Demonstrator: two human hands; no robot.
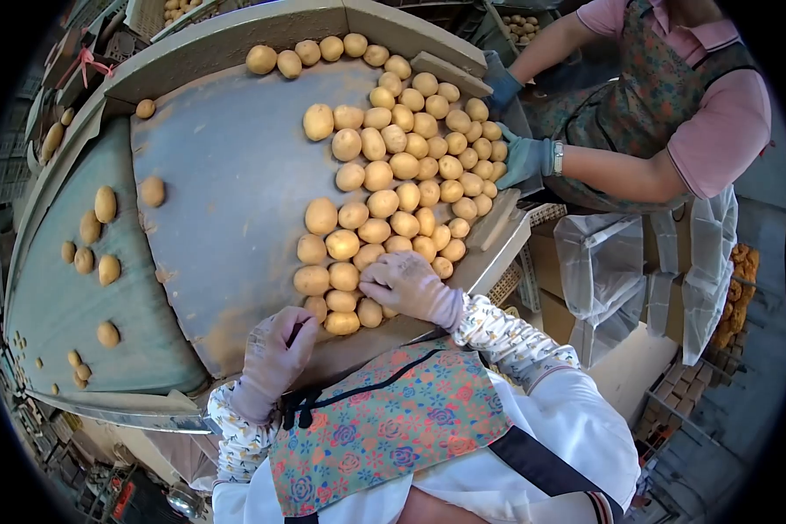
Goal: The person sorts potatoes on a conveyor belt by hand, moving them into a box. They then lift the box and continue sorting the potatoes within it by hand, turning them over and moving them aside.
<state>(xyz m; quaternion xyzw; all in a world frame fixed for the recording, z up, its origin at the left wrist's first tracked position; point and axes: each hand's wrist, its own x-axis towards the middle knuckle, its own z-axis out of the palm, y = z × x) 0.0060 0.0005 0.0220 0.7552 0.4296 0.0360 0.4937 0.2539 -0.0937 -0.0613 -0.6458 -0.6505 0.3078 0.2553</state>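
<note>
Many round yellow-brown potatoes [378, 176] lie massed on the right part of a blue-grey sorting surface [236, 166]. My left hand [279, 356], in a pale glove, is at the near edge of the surface, its fingers curled round a small dark object that I cannot make out. Over the near potatoes, my right hand [409, 284], also gloved, has its fingers bent down against the potatoes by its fingertips; whether it grips one is hidden.
A green belt [140, 306] with scattered potatoes lies left. A co-worker in a floral apron [620, 105] has gloved hands at the far right edge of the potatoes. Plastic-lined boxes [598, 271] stand right. A raised rim [236, 35] borders the surface.
</note>
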